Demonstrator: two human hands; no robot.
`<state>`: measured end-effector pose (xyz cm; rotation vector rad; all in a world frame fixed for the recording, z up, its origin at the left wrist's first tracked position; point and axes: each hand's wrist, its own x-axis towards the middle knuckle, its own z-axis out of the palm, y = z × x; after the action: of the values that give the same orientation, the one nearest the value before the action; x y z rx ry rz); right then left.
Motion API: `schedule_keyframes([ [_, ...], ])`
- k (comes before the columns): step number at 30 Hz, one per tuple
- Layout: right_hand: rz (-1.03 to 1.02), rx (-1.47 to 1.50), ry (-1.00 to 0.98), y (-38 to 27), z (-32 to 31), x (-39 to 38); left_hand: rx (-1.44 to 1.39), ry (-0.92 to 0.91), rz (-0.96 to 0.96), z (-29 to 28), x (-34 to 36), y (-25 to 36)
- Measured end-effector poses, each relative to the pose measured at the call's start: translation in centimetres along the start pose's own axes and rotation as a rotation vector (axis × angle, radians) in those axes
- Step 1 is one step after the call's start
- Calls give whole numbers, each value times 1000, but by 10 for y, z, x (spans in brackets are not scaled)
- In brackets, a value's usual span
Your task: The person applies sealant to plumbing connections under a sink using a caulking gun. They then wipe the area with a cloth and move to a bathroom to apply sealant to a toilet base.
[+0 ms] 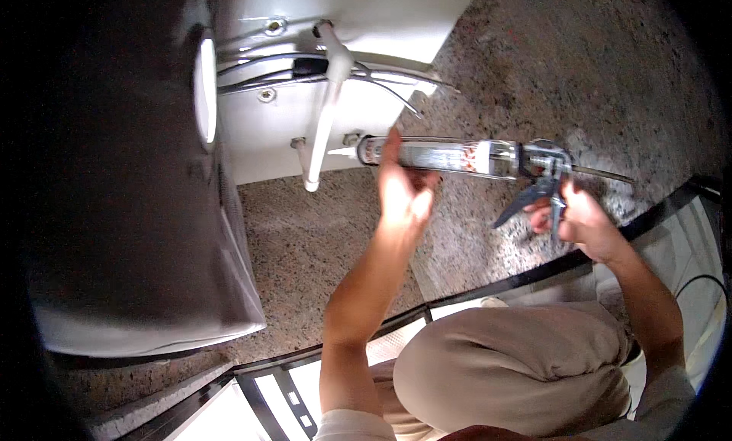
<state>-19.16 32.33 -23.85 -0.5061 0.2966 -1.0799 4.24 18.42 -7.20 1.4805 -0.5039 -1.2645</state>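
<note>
A metal caulking gun (545,174) loaded with a clear sealant cartridge (438,153) lies horizontally across my view, white nozzle (343,151) pointing left toward a white cabinet panel. My left hand (404,189) supports the cartridge near its front end, fingers wrapped round it. My right hand (572,220) grips the gun's handle and trigger at the back. Just left of the nozzle, a white plastic pipe (329,117) with a tee runs down over the panel (358,105), beside a short capped pipe stub (302,159).
Black and grey cables (267,71) cross the panel from a round opening (206,86) in the dark housing (137,212) at left. Speckled stone flooring (579,75) surrounds them. A black-edged white mat or cover (259,395) and my bent knee (511,357) are at the bottom.
</note>
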Motion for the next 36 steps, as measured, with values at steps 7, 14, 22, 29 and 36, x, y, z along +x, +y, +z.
schedule_keyframes([
  [7, 224, -335, -136, 89, 65, 14, 174, 97, 50, -59, 37, 13],
  [14, 254, -665, -296, 167, 73, -56, 291, 294, 45, -149, 35, 4],
  [22, 640, -1152, -1163, 201, 47, -78, 601, 217, -22, -192, -37, -16],
  [29, 558, -1180, -837, 166, 21, -67, 1119, -24, 16, -271, -139, 12],
  [36, 300, -1599, -771, 174, -76, -12, 1351, 168, 134, -355, -317, 2],
])
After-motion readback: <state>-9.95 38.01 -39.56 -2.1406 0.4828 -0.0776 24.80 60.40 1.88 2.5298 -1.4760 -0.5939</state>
